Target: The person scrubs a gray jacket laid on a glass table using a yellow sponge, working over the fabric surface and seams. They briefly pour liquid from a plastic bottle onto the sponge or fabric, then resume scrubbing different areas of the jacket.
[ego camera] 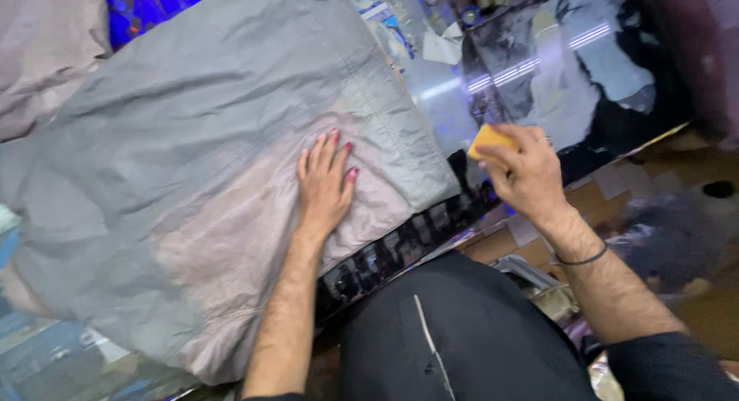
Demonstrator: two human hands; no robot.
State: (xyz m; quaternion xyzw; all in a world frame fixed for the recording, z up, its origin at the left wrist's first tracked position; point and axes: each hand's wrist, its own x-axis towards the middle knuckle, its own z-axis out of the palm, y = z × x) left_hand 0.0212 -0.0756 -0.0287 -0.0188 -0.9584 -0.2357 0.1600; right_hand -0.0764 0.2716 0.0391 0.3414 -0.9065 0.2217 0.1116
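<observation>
The left hand lies flat with fingers spread on the grey cloth, while at three o'clock the right hand pinches a yellow block, which might slip onto the shiny glass table.

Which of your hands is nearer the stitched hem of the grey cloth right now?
Left. The left hand lies flat on the grey cloth beside its hem; the right hand holds a yellow block off the cloth.

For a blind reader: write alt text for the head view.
A person's left hand presses flat on grey fabric spread over a glossy glass counter, while the right hand holds a small yellow block beside the fabric's edge.
</observation>
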